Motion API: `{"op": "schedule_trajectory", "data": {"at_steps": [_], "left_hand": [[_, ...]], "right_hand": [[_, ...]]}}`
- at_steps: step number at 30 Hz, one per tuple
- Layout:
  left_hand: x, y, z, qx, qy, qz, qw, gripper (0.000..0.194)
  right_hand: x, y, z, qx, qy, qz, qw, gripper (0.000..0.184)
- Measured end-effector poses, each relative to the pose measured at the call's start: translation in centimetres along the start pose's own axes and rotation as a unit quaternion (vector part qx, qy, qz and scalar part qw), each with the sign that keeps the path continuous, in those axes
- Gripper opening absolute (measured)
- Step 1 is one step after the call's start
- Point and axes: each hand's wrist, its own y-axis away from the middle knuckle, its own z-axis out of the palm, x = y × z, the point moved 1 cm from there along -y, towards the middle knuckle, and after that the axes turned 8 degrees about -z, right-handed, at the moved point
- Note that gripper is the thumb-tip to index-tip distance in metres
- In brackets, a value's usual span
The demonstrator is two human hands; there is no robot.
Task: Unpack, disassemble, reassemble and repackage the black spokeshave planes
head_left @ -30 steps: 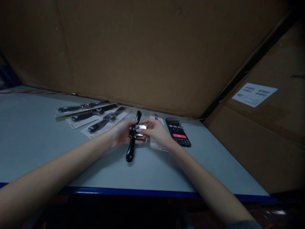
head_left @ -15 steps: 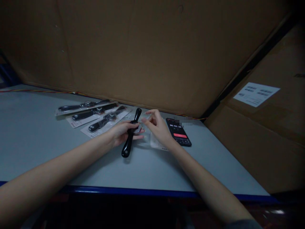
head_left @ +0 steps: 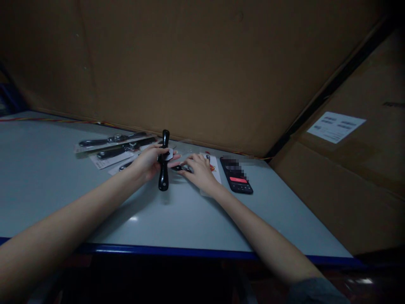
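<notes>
"Checking your left hand (head_left: 145, 164) first: are its fingers (head_left: 172, 155) clamped on the black watch strap (head_left: 163, 179)?"

"Yes, they close around it. It stands upright, nearer the far edge of the table (head_left: 63, 198). Its glossy, smooth surface could slip if your grip becomes loose."

"And your right hand (head_left: 198, 171)?"

"Its fingers (head_left: 190, 159) lie spread apart, just beside a small metal piece (head_left: 182, 168). One careless push could slide that piece away."
</notes>
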Motion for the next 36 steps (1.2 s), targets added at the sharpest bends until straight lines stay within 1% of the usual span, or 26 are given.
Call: {"op": "schedule_trajectory", "data": {"at_steps": [2,5,7,10,12,16,19,23,24,26,28,29,31,33,34,36], "left_hand": [[0.1,0.1,0.1,-0.002,0.005,0.001,1.000,0.017],[0.1,0.3,0.3,-0.010,0.008,-0.004,1.000,0.017],[0.1,0.4,0.4,-0.013,0.005,-0.012,1.000,0.016],[0.1,0.6,0.5,-0.018,-0.009,-0.021,1.000,0.013],[0.1,0.8,0.6,-0.020,-0.016,-0.023,0.999,0.014],[0.1,1.1,0.7,-0.010,-0.019,-0.026,0.999,0.016],[0.1,1.2,0.8,-0.012,-0.017,-0.031,0.999,0.015],[-0.2,1.0,0.7,-0.013,-0.012,-0.041,0.999,0.014],[-0.3,1.0,0.6,-0.015,-0.017,-0.039,0.999,0.014],[-0.4,0.9,0.6,-0.016,-0.026,-0.028,0.999,0.014],[-0.5,0.9,0.7,-0.011,-0.021,-0.017,1.000,0.016],[-0.5,0.9,0.7,-0.006,-0.017,-0.014,1.000,0.017],[-0.6,1.0,0.7,0.002,-0.016,-0.015,1.000,0.020],[-0.9,1.2,0.7,-0.002,-0.023,-0.022,0.999,0.022],[-1.0,1.2,0.7,-0.007,-0.027,-0.026,0.999,0.023],[-1.4,1.1,0.6,-0.016,-0.029,-0.035,0.999,0.022]], "right_hand": [[0.1,0.0,-0.1,0.005,-0.015,0.007,1.000,0.026],[0.1,0.0,0.0,0.012,-0.027,0.021,0.999,0.033],[-0.1,-0.1,0.3,0.006,-0.022,0.012,1.000,0.037],[-0.4,-0.3,0.6,-0.009,-0.012,-0.002,1.000,0.035],[-0.6,-0.5,0.6,-0.018,-0.018,0.013,1.000,0.034],[-0.9,-0.6,0.0,-0.048,-0.077,0.053,0.994,0.032],[-1.4,-0.4,-0.5,-0.050,-0.112,0.033,0.992,0.027],[-1.9,-0.2,-0.9,-0.040,-0.121,-0.006,0.992,0.013],[-1.9,-0.1,-1.0,-0.039,-0.123,-0.006,0.992,0.012],[-1.7,0.0,-1.3,-0.036,-0.133,0.000,0.990,0.020],[-1.2,0.0,-1.8,-0.026,-0.144,0.006,0.989,0.029],[-0.9,0.0,-2.1,-0.015,-0.152,0.009,0.988,0.029],[-0.1,0.0,-2.7,0.016,-0.184,0.020,0.983,0.023],[0.6,0.0,-3.2,0.059,-0.242,0.042,0.968,0.013],[0.9,0.0,-3.4,0.080,-0.273,0.055,0.957,0.012],[1.1,0.1,-3.7,0.117,-0.321,0.073,0.937,0.018]]}}
